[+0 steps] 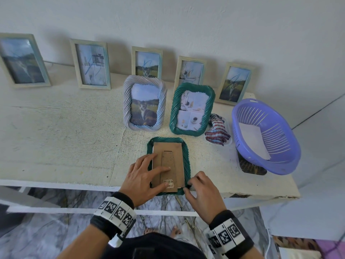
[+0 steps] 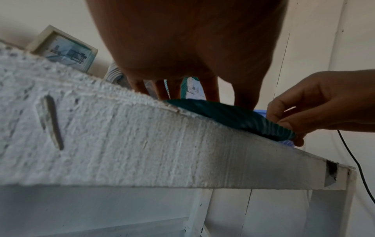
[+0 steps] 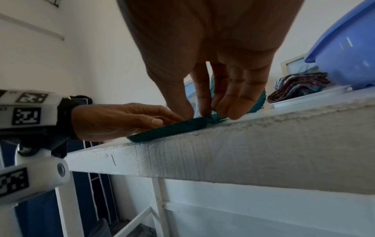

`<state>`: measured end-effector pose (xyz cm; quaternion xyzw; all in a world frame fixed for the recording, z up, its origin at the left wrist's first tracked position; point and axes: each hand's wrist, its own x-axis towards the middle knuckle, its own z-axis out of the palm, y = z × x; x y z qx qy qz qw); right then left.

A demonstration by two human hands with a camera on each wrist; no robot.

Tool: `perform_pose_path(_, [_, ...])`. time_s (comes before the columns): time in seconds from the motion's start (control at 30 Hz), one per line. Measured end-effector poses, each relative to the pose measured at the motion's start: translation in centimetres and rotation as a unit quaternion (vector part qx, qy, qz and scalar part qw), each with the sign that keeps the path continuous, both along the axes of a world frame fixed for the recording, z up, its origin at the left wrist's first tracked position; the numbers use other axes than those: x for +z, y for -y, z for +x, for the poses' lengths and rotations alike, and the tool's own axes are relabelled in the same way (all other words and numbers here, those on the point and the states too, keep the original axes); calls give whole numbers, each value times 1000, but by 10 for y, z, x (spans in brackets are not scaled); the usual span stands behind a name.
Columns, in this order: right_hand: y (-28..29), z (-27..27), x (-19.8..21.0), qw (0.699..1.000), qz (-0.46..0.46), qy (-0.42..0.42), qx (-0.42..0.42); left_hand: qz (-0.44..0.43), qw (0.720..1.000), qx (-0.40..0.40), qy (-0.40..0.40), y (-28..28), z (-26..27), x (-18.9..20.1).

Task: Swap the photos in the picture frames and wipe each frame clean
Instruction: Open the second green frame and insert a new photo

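A green twisted-rim frame (image 1: 187, 156) lies face down at lower centre of the head view, its near end overhanging the tabletop (image 1: 74, 146) edge, so its photo is hidden under the brown cardboard backing (image 1: 177, 152). The left hand (image 1: 144, 176) presses flat on the backing with straight fingers, while the right hand (image 1: 202, 191) pinches the frame's lower right corner, fingertips curled. What those fingertips pinch is too small to make out; both wrist views are dark.

Photo in face-down green frame (image 1: 186, 161) hidden; dark object (image 1: 250, 168) half under purple basket (image 1: 291, 161); leftmost frame (image 1: 11, 58) cut by edge.
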<state>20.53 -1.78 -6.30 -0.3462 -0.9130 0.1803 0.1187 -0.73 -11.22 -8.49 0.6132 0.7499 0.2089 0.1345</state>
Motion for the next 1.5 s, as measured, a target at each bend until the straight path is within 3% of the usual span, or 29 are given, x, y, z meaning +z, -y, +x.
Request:
perform_pose_path(0.47, [1, 1, -7, 997, -52, -43, -36, 2, 1000, 4, -9, 0, 0, -2])
perform_pose_path(0.77, [2, 0, -8, 998, -48, -49, 5, -4, 1000, 3, -7, 1, 0, -2])
perform_pose_path(1.07, [-2, -2, 3, 1000, -7, 0, 11, -8, 1000, -9, 11, 2, 1, -1])
perform_pose_path(1.27, [8, -12, 3, 996, 21, 45, 74, 75, 992, 5, 105, 11, -10, 3])
perform_pose_path(1.5, [11, -10, -4, 997, 24, 22, 65, 87, 994, -18, 68, 48, -21, -4])
